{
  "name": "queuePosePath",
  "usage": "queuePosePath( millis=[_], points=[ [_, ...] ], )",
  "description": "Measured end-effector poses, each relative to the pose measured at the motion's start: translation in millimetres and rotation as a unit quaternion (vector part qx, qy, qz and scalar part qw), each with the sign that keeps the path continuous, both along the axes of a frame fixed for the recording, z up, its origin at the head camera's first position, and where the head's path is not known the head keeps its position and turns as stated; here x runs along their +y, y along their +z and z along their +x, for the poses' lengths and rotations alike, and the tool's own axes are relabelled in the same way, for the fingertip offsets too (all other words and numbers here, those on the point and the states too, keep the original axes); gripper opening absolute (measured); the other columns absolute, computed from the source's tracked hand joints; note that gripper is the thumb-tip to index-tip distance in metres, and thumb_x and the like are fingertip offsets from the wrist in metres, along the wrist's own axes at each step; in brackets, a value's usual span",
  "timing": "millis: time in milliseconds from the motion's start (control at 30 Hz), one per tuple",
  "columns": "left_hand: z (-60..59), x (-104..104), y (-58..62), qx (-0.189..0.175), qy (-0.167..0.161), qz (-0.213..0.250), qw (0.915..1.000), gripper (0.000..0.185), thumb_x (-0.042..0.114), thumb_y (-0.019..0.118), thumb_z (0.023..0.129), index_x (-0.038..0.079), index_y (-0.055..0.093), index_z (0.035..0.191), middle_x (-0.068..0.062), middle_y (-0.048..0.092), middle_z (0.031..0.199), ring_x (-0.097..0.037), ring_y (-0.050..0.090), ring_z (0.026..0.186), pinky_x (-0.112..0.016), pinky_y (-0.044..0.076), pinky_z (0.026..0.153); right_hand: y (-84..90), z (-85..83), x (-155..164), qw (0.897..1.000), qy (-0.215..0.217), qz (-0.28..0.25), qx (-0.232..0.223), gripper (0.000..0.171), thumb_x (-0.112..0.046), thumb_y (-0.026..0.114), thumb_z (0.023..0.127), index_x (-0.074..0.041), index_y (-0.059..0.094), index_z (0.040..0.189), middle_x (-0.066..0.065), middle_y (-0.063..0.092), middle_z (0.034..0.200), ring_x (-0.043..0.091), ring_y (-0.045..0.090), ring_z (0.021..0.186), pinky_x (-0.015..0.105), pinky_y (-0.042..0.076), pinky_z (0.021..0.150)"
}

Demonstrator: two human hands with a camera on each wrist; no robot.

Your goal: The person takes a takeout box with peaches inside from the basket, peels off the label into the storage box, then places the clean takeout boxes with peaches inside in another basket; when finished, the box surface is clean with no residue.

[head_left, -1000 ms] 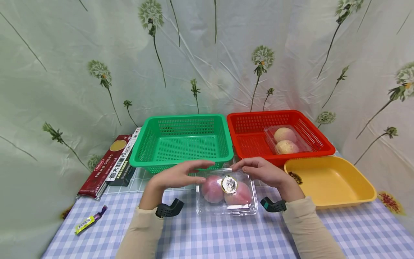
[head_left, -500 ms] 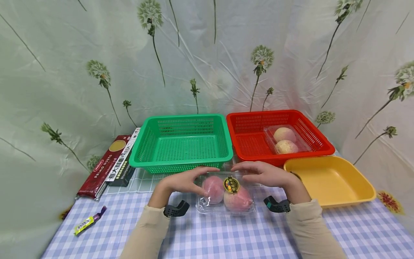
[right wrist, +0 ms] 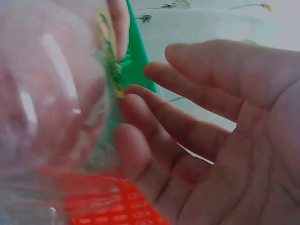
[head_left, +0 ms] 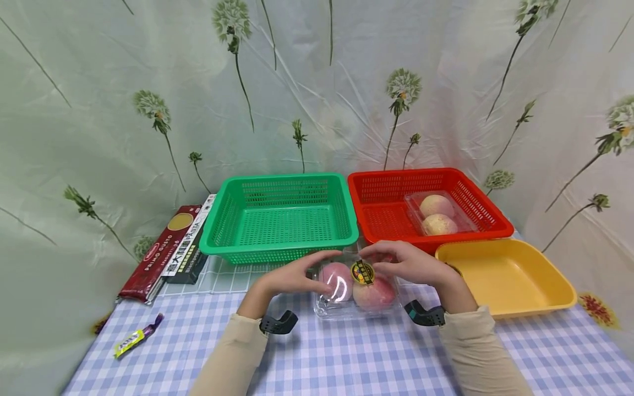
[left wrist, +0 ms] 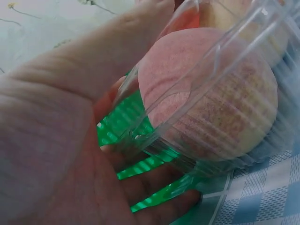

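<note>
A clear plastic clamshell (head_left: 354, 289) with two pink peaches and a round gold-and-black sticker is held between both hands, tilted, just in front of the baskets. My left hand (head_left: 297, 276) grips its left end, thumb on top and fingers underneath; in the left wrist view the clamshell (left wrist: 211, 103) fills my palm. My right hand (head_left: 408, 265) holds the right end with its fingers over the lid. The right wrist view shows the clamshell (right wrist: 51, 93) blurred against those fingers (right wrist: 178, 126).
An empty green basket (head_left: 277, 181) and a red basket (head_left: 401, 174) stand behind; the red one holds another peach clamshell (head_left: 437, 215). A yellow tray (head_left: 550, 275) lies at right. Pasta packs (head_left: 160, 253) and a small wrapper (head_left: 134, 340) lie at left on the checked cloth (head_left: 346, 363).
Both hands have carried the peach clamshell away from me and slightly right, toward the gap between the green and red baskets, and it has tilted more.
</note>
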State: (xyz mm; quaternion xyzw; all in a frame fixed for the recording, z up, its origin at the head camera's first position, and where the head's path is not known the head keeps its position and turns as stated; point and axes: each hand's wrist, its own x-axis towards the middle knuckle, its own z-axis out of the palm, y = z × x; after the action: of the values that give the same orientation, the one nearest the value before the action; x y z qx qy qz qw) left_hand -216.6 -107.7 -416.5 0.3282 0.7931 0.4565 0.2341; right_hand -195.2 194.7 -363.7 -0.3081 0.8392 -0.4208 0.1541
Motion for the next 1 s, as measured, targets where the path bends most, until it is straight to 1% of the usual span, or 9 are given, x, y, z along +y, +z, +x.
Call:
queuePosePath(
  millis=[133, 200, 433, 533, 633, 700, 800, 867, 1000],
  points=[
    [-0.9, -1.8, -0.3, -0.013, -0.012, 0.006, 0.9998, 0.081, 0.025, 0.076, 0.089, 0.025, 0.032, 0.157, -0.001, 0.04, 0.155, -0.02, 0.049, 0.128, -0.038, 0.046, 0.103, -1.1, 0.7, -6.8, 1.0, -0.005, 0.022, 0.018, 0.034, -0.012, 0.066, 0.095, -0.007, 0.066, 0.129, 0.008, 0.065, 0.116, 0.023, 0.057, 0.098, 0.026, 0.055, 0.08],
    [-0.7, -1.9, 0.1, -0.018, -0.013, 0.006, 0.9997, 0.082, 0.025, 0.075, 0.089, 0.025, 0.03, 0.157, -0.001, 0.04, 0.154, -0.02, 0.05, 0.128, -0.038, 0.046, 0.103, -0.5, 1.2, -9.6, 0.999, -0.006, 0.033, 0.028, 0.033, -0.011, 0.067, 0.094, -0.009, 0.068, 0.127, 0.006, 0.064, 0.112, 0.021, 0.056, 0.098, 0.026, 0.054, 0.081],
    [-0.8, -0.7, 0.2, -0.025, -0.014, 0.01, 0.9995, 0.082, 0.025, 0.075, 0.09, 0.022, 0.029, 0.158, -0.002, 0.037, 0.156, -0.022, 0.049, 0.129, -0.04, 0.047, 0.104, -1.2, 3.6, -15.5, 0.997, -0.031, 0.059, 0.043, 0.031, -0.012, 0.067, 0.093, -0.01, 0.07, 0.124, 0.003, 0.063, 0.108, 0.017, 0.057, 0.096, 0.025, 0.054, 0.081],
    [-0.8, 0.2, 0.2, -0.027, -0.014, 0.01, 0.9995, 0.082, 0.025, 0.075, 0.09, 0.022, 0.029, 0.158, -0.003, 0.037, 0.156, -0.022, 0.049, 0.129, -0.039, 0.047, 0.103, -1.9, 4.5, -15.4, 0.995, -0.04, 0.064, 0.058, 0.028, -0.011, 0.067, 0.093, -0.011, 0.071, 0.12, 0.003, 0.062, 0.105, 0.016, 0.057, 0.094, 0.024, 0.053, 0.08],
    [-0.5, 0.6, 0.6, -0.028, -0.015, 0.01, 0.9994, 0.082, 0.025, 0.074, 0.09, 0.021, 0.029, 0.158, -0.004, 0.037, 0.156, -0.022, 0.049, 0.128, -0.039, 0.048, 0.102, -1.9, 4.8, -15.7, 0.995, -0.044, 0.06, 0.067, 0.024, -0.008, 0.067, 0.092, -0.011, 0.072, 0.116, 0.007, 0.059, 0.105, 0.016, 0.057, 0.092, 0.023, 0.052, 0.079],
    [0.3, 0.9, 1.5, -0.028, -0.015, 0.009, 0.9994, 0.082, 0.024, 0.074, 0.09, 0.022, 0.028, 0.158, -0.005, 0.036, 0.157, -0.022, 0.049, 0.128, -0.038, 0.047, 0.103, -2.2, 4.6, -16.2, 0.994, -0.044, 0.058, 0.076, 0.021, -0.007, 0.067, 0.092, -0.012, 0.072, 0.112, 0.009, 0.059, 0.106, 0.016, 0.056, 0.091, 0.023, 0.052, 0.078],
    [0.1, 1.0, 1.4, -0.029, -0.016, 0.011, 0.9994, 0.082, 0.023, 0.074, 0.09, 0.021, 0.028, 0.158, -0.008, 0.035, 0.158, -0.022, 0.049, 0.129, -0.038, 0.047, 0.103, -2.7, 4.1, -18.0, 0.993, -0.037, 0.061, 0.095, 0.018, -0.006, 0.068, 0.091, -0.013, 0.071, 0.107, 0.007, 0.061, 0.106, 0.015, 0.057, 0.09, 0.023, 0.053, 0.078],
    [0.3, 0.9, 1.5, -0.031, -0.015, 0.011, 0.9993, 0.082, 0.023, 0.074, 0.09, 0.021, 0.028, 0.158, -0.007, 0.034, 0.159, -0.022, 0.049, 0.129, -0.038, 0.047, 0.103, -3.0, 4.2, -19.5, 0.992, -0.036, 0.064, 0.106, 0.019, -0.005, 0.069, 0.091, -0.012, 0.069, 0.108, 0.005, 0.063, 0.104, 0.014, 0.057, 0.09, 0.022, 0.053, 0.078],
    [0.8, 0.3, 1.4, -0.037, -0.012, 0.013, 0.9992, 0.081, 0.023, 0.075, 0.09, 0.024, 0.029, 0.158, -0.003, 0.035, 0.158, -0.022, 0.048, 0.13, -0.038, 0.047, 0.103, -3.3, 4.7, -23.0, 0.991, -0.042, 0.066, 0.107, 0.025, -0.004, 0.069, 0.09, -0.009, 0.07, 0.114, 0.003, 0.064, 0.1, 0.013, 0.057, 0.087, 0.022, 0.053, 0.076]
  ],
)
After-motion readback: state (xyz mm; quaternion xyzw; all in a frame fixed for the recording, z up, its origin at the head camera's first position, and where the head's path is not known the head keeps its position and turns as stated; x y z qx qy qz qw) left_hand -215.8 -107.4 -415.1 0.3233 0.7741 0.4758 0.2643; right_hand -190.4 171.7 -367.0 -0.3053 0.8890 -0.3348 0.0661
